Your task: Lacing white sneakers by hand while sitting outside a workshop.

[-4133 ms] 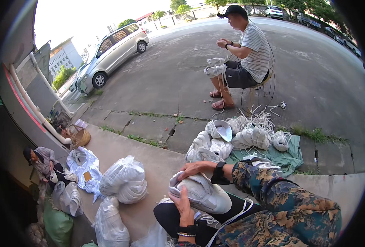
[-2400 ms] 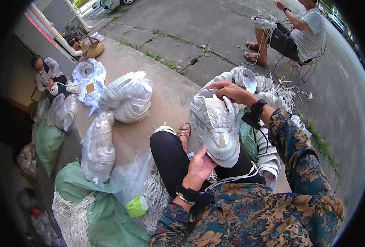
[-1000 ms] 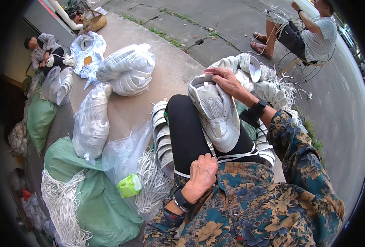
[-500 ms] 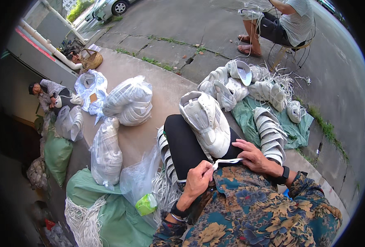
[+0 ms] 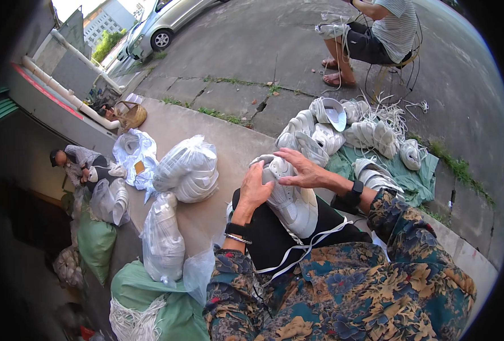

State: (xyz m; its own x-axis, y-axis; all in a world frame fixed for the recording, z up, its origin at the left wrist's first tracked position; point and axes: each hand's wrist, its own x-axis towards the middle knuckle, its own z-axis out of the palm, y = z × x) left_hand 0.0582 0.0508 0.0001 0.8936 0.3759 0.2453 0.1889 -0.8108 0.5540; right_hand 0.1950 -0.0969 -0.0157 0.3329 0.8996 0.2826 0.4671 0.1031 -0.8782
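A white sneaker upper [image 5: 297, 213] rests on my lap over black cloth, its lace end toward me. My left hand [image 5: 254, 190] is at the left side of its collar, fingers extended and thumb apart. From the right, my right hand [image 5: 304, 170] reaches across the collar with fingers spread. Both hands are at the upper without a closed grip on it. A loose white shoelace [image 5: 314, 244] trails from the upper over my lap toward my shirt.
Right of me, stacked white shoe uppers [image 5: 371, 133] lie on a green sheet [image 5: 416, 182]. Left are plastic bags of uppers [image 5: 186, 170] and a green sack [image 5: 178, 310] with bundled laces [image 5: 135, 318]. One person [image 5: 388, 34] sits far right, another [image 5: 81, 162] far left.
Both hands have let go of the lace near my waist and moved up to the sneaker upper's collar. The lace now lies loose across my lap. The view has shifted slightly.
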